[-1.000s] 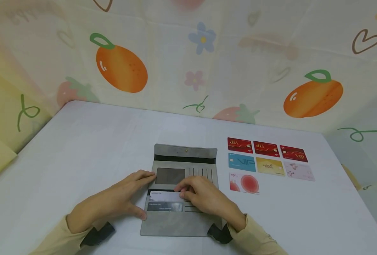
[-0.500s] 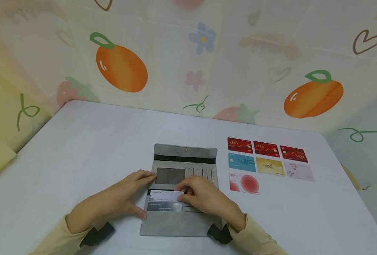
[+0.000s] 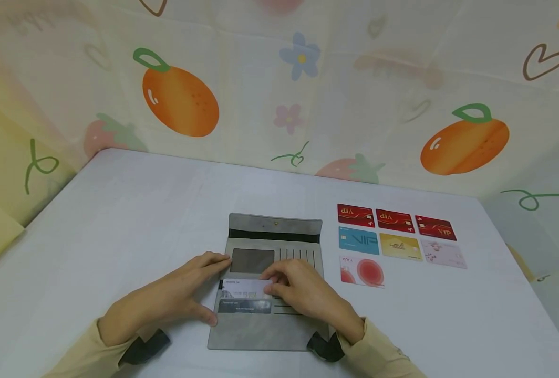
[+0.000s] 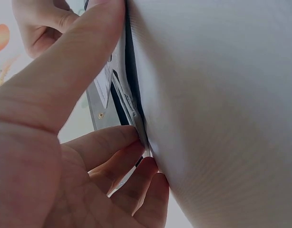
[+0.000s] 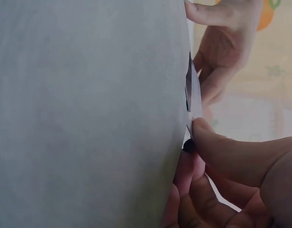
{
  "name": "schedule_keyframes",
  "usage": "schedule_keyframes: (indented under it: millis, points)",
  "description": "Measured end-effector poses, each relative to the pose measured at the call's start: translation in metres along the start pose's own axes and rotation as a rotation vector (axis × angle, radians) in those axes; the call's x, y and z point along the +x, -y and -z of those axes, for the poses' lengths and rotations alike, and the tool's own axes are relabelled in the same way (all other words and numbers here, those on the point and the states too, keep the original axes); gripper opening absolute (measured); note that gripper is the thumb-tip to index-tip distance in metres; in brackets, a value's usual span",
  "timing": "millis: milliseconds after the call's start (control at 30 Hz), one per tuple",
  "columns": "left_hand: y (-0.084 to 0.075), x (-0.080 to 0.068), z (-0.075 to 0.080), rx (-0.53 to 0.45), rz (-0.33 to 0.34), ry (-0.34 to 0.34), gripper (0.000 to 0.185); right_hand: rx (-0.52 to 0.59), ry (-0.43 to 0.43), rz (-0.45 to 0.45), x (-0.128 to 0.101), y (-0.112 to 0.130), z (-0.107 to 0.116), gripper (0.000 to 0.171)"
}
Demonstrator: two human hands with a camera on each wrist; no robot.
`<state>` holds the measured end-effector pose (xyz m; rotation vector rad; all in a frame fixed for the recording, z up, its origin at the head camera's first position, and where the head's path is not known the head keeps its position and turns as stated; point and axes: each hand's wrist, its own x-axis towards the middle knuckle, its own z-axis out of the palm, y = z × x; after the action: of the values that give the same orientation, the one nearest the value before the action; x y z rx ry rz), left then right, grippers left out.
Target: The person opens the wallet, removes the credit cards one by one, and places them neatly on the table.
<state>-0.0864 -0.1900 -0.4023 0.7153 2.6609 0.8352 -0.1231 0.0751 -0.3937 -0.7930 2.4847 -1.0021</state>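
A grey wallet lies open on the white table. My left hand rests on its left edge, with the fingers at the clear window pocket and the thumb at the lower side. My right hand pinches the right end of a white card that is partly out of a wallet slot. Below it a dark card sits in the slot beneath. In the right wrist view the thumb presses the white card edge. The left wrist view shows the fingers at the wallet edge.
Several cards lie in rows on the table right of the wallet: red VIP cards, a blue one, a yellow one, a pale pink one and a white-and-red one. A fruit-print cloth walls the back and sides.
The white card has slid slightly upward out of its slot, and my right fingers moved up with it. The left hand has stayed put.
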Motion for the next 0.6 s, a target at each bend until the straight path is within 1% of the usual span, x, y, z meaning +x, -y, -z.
schedule_keyframes:
  millis: [133, 400, 600]
  points:
    - [-0.0006, 0.0003, 0.0, -0.003, 0.007, 0.002, 0.103, 0.002, -0.016, -0.011, 0.0, 0.001, 0.0001, 0.016]
    - [-0.001, 0.0007, 0.0, -0.002, 0.01, 0.003, 0.103, -0.003, -0.042, 0.0, 0.0014, 0.0, -0.0014, 0.016]
    - [-0.0022, 0.0006, 0.0006, -0.002, 0.018, 0.007, 0.102, 0.005, -0.049, -0.019, 0.001, 0.0009, -0.0018, 0.015]
